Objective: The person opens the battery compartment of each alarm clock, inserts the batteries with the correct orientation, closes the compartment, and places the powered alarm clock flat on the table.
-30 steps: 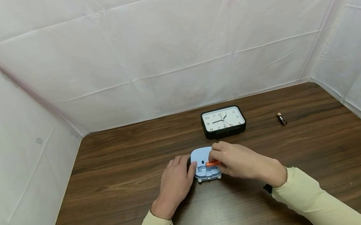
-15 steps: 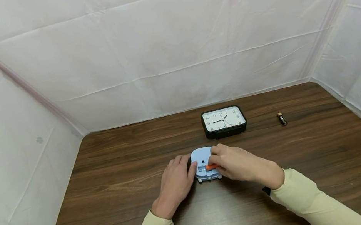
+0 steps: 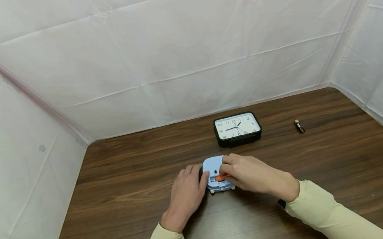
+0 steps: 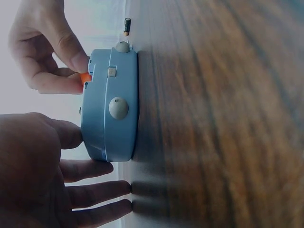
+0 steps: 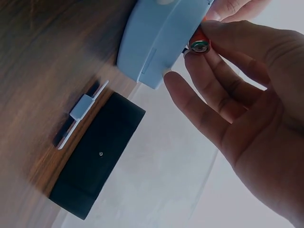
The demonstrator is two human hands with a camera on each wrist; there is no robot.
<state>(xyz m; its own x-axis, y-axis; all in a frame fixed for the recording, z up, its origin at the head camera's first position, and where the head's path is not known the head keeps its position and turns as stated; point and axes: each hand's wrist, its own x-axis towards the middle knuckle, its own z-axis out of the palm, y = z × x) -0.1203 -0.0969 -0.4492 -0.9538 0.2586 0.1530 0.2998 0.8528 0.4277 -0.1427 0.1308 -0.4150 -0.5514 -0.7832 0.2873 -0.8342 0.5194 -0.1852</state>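
Observation:
A small light blue alarm clock (image 3: 214, 163) lies face down on the table, its battery compartment uncovered on the back. My left hand (image 3: 187, 190) holds its left side, thumb on the back and index finger at the edge; the other fingers (image 4: 102, 194) reach down toward the table in the left wrist view. With thumb and fingers, my right hand (image 3: 249, 172) pinches an orange battery (image 3: 220, 178) lying along the compartment. Its green-ringed end shows in the right wrist view; the part under my fingers is hidden.
Behind the blue clock stands a black rectangular clock (image 3: 237, 127) with a white dial. A black and copper battery (image 3: 299, 126) lies at the right. In the right wrist view, a light blue battery cover (image 5: 81, 107) rests on the table. White cloth walls (image 3: 182, 55) border the table.
My right hand has moved slightly left and lowered the orange battery from above the compartment down into it. The left hand and blue clock have stayed put.

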